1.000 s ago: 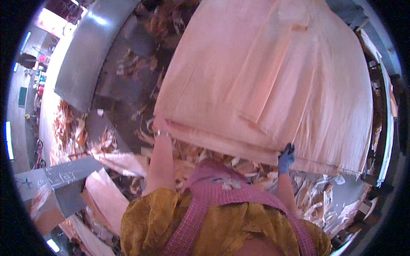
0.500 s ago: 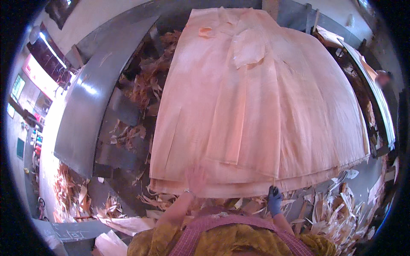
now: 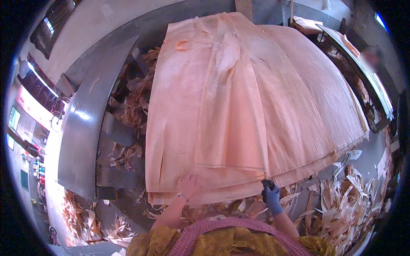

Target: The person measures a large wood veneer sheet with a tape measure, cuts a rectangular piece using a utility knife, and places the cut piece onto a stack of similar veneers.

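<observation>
A broad stack of thin, pinkish wood veneer sheets [image 3: 175, 123] lies before me, its upper sheet rippled and folded lengthwise. My left hand [image 3: 190, 186], bare with a band at the wrist, rests flat with fingers spread on the veneer near its front edge. At the near end of a long raised fold, my right hand [image 3: 271, 196] wears a blue-grey glove with dark fingers. Those fingers are closed on the edge of the upper veneer sheet; their tips are partly hidden. A loose, torn flap of veneer [image 3: 228, 53] lies crumpled toward the far end.
A long grey metal panel [image 3: 87, 119] stands to the left, with veneer scraps [image 3: 136, 94] between it and the stack. More scraps [image 3: 341, 205] litter the floor at the near right. Beyond the stack's right side are a narrow bench [image 3: 358, 64] and another person [image 3: 370, 59].
The view has turned somewhat. Near my right hand, the upper sheet's fold has lifted and widened, its front edge now reaching farther left. My left hand still lies on the veneer.
</observation>
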A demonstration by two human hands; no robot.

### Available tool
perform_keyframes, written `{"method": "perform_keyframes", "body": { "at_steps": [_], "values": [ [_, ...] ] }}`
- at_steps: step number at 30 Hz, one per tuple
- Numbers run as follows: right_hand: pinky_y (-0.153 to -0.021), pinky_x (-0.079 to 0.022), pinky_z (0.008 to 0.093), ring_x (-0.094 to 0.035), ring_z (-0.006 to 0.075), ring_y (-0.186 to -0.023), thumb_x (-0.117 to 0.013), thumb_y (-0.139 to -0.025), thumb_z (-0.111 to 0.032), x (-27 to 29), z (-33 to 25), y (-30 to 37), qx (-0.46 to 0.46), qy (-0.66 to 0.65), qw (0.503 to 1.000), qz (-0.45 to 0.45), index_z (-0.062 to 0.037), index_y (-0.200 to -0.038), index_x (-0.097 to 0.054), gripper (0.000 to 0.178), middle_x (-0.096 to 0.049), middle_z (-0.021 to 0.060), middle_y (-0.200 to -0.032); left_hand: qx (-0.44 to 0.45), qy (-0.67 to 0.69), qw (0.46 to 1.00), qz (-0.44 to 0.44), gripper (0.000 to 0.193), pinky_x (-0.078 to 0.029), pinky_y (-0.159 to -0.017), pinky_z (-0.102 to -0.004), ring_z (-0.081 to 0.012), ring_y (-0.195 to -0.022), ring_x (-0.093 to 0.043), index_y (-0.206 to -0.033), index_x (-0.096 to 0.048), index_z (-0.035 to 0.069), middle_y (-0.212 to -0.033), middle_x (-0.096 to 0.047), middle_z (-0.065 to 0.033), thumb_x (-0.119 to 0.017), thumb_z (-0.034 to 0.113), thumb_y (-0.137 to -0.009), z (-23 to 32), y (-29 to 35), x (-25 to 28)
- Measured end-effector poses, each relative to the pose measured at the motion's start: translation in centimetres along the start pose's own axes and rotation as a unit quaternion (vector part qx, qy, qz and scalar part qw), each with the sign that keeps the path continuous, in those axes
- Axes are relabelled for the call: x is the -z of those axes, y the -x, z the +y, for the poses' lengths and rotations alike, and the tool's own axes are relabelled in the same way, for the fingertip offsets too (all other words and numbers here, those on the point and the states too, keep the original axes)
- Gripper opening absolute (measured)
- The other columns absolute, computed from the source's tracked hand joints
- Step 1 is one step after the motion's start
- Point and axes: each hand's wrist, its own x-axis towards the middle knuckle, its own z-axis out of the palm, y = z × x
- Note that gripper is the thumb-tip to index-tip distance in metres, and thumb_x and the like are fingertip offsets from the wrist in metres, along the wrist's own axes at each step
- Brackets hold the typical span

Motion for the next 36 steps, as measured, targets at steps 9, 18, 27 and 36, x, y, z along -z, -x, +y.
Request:
{"method": "perform_keyframes", "body": {
  "at_steps": [9, 18, 27, 36],
  "values": [
    [-0.052, -0.038, 0.028, -0.045, 0.006, -0.06, -0.065, -0.091, -0.026, 17.1, 6.2, -6.2, 0.175, 0.18, 0.96, 0.123, -0.0037, -0.078, -0.06, 0.027, -0.053, -0.0033, -0.066, -0.016, -0.044, 0.991, -0.123, 0.059, -0.036, -0.102, -0.0554, -0.0322, -0.123, -0.051, -0.139, -0.043, 0.024, -0.133, -0.053, -0.0124, -0.054, 0.042, -0.084, 3.5, -1.3, 3.1],
    [-0.058, -0.044, 0.0405, -0.056, 0.0332, -0.062, -0.063, -0.09, -0.026, 32.7, 12.5, -12.9, 0.254, 0.348, 0.866, 0.254, -0.0005, -0.085, -0.06, 0.026, -0.062, 0.0187, -0.074, -0.079, -0.107, 0.983, -0.126, 0.06, -0.042, -0.099, -0.0539, -0.0398, -0.119, -0.052, -0.139, -0.042, 0.024, -0.132, -0.052, -0.0183, -0.054, 0.046, -0.084, 2.4, -2.9, -0.8],
    [-0.062, -0.049, 0.0397, -0.06, 0.0315, -0.064, -0.059, -0.092, -0.024, 37.7, 9.9, -11.4, 0.301, 0.473, 0.778, 0.282, -0.0018, -0.092, -0.063, 0.023, -0.062, 0.0186, -0.074, -0.037, -0.087, 0.982, -0.163, 0.057, -0.046, -0.095, -0.0528, -0.0393, -0.114, -0.056, -0.138, -0.044, 0.027, -0.133, -0.05, -0.0193, -0.051, 0.048, -0.085, 0.8, -3.4, -3.3],
    [-0.062, -0.045, 0.0489, -0.061, 0.0427, -0.072, -0.053, -0.094, -0.035, 3.4, -5.1, -19.4, 0.201, 0.278, 0.938, 0.041, -0.0012, -0.078, -0.059, 0.038, -0.06, 0.0265, -0.076, -0.146, -0.155, 0.971, -0.113, 0.047, -0.051, -0.086, -0.0491, -0.031, -0.112, -0.057, -0.127, -0.055, 0.022, -0.118, -0.061, -0.0101, -0.055, 0.042, -0.085, -1.4, -2.3, -1.5]
  ]
}}
